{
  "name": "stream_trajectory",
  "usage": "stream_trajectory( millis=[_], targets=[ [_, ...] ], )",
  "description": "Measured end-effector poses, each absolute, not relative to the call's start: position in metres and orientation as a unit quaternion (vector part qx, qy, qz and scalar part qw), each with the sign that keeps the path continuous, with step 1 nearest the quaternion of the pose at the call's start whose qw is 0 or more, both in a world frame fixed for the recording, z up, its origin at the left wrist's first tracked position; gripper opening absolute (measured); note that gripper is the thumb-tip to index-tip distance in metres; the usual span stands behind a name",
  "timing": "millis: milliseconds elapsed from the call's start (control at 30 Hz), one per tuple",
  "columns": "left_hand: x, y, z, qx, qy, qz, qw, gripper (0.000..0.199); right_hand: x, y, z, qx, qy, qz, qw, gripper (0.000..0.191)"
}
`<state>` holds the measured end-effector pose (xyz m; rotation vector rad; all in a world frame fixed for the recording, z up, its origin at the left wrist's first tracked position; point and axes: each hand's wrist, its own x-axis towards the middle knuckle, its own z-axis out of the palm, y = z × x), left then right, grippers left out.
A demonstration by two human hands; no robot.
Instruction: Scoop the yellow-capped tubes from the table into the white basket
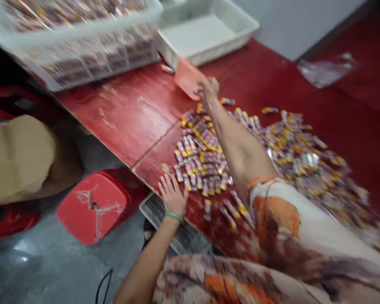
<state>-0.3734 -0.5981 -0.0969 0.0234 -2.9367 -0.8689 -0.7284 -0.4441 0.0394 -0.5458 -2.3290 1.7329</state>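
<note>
My right hand (210,89) reaches to the far side of the red table, its fingers closed on the near edge of a translucent orange plastic sheet or scoop (190,78). Small wrapped items with yellow ends (209,160) lie in a loose pile under and around my right forearm. At the table's near edge my left hand (173,195) rests with its fingers spread and nothing in it, beside the pile. A green band circles the left wrist.
A white crate (91,55) full of wrapped items stands at the far left, next to a white tray (243,37). Below the table are a red stool (93,207) and a brown cardboard box (22,158). Clear plastic (327,69) lies at the right.
</note>
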Motion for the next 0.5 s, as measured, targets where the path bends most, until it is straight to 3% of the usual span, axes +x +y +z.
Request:
stream_trajectory(
  millis=[200,333,500],
  targets=[
    [-0.388,-0.596,-0.094,0.005,-0.956,-0.291,-0.037,0.072,-0.641,-0.357,0.104,-0.175,-0.757,0.619,0.12,0.043],
    [-0.395,-0.6,-0.089,-0.007,-0.961,-0.275,-0.027,0.072,-0.522,-0.312,0.146,-0.169,-0.8,0.534,0.215,0.013],
    [-0.401,-0.608,-0.089,-0.027,-0.962,-0.273,0.009,0.072,-0.329,-0.287,0.183,-0.254,-0.852,0.364,0.278,0.021]
  ],
)
